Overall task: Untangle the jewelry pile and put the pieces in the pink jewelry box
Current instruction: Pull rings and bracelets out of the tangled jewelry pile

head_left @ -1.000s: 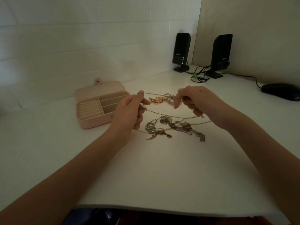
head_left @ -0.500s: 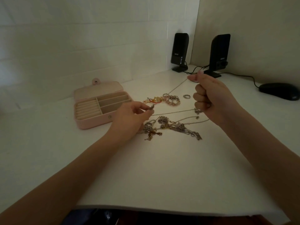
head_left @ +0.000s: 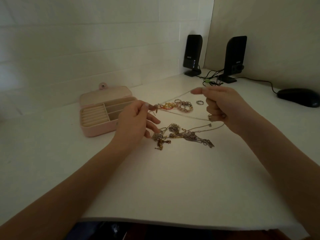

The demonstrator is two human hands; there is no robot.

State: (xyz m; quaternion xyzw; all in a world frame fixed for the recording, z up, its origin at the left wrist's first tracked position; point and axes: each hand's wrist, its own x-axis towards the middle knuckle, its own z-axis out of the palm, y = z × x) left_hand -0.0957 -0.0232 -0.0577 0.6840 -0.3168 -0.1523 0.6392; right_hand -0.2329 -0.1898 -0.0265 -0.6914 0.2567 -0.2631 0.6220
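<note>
A thin silver chain [head_left: 180, 96] is stretched in the air between my two hands. My left hand [head_left: 135, 123] pinches one end of it just right of the open pink jewelry box [head_left: 97, 130]. My right hand [head_left: 225, 108] pinches the chain at its thumb tip and is closed around the rest, which loops back below [head_left: 190, 116]. On the white desk between and below my hands lies the tangled pile of chains [head_left: 183, 135]. Behind it lie beaded bracelets and gold pieces [head_left: 180, 106] and a single ring [head_left: 199, 102].
Two black speakers [head_left: 192, 54] [head_left: 234, 58] stand at the back corner with cables [head_left: 211, 80] running between them. A black mouse [head_left: 298, 97] sits at the far right. The desk's front edge [head_left: 173, 221] is close to my body.
My left hand rose and moved back toward the box, drawing the thin chain taut. My right hand dropped slightly and stays closed on the chain.
</note>
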